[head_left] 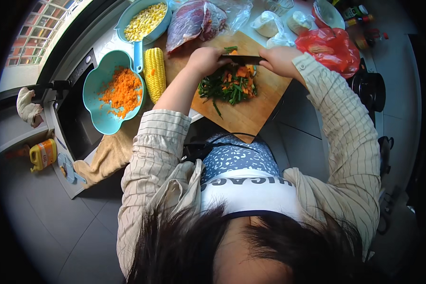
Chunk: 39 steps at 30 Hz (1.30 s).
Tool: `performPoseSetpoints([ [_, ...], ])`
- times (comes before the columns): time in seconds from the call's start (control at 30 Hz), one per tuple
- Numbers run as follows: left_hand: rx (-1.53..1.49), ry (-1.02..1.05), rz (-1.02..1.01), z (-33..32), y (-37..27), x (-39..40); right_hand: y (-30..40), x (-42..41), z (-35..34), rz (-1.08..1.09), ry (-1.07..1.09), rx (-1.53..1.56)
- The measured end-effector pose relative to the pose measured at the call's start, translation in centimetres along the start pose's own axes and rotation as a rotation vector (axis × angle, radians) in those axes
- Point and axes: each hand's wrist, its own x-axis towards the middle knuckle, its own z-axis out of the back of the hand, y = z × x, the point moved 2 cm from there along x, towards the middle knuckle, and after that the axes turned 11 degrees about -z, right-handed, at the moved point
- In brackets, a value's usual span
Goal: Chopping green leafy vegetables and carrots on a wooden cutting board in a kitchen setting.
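Note:
A dark-bladed kitchen knife (243, 59) lies level between my two hands, over a wooden cutting board (255, 119). Around its left end my left hand (207, 60) is closed. At the other end my right hand (278, 61) grips it; whether that part is handle or blade is hidden. Beneath and in front of the knife spreads a heap of chopped green vegetable (227, 87) mixed with orange pieces (242, 72) that look like carrot. A few green bits lie beyond the blade.
Left of the board are an ear of corn (154, 74), a turquoise bowl (92, 94) of minced orange food and a blue strainer (167, 21) of corn kernels. Raw meat (186, 23) touches the board's far side. A red plastic bag (330, 49) sits right, near bagged pale items (268, 25).

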Motion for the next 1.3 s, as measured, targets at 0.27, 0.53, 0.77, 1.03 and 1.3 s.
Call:
performPoseSetpoints([
  [0.27, 0.091, 0.095, -0.001, -0.1, -1.1, 1.3, -2.0, 0.4, -2.9, -0.078, -0.094, 0.107],
  [0.53, 0.012, 0.037, -0.016, -0.4, -0.5, -0.7, -2.6, -1.0, -1.8, -0.099, 0.077, 0.068],
  [0.77, -0.02, -0.028, 0.013, -0.5, -0.3, -1.1, -2.9, -0.8, -2.9, -0.208, -0.113, 0.054],
  [1.03, 0.16, 0.065, 0.011, -0.8, -2.7, 0.3, -3.4, -2.5, -7.1, -0.357, -0.12, 0.157],
  [1.3, -0.033, -0.11, 0.004, -0.5, -0.6, -1.0, -2.5, -1.4, -1.6, -0.145, -0.201, -0.059],
])
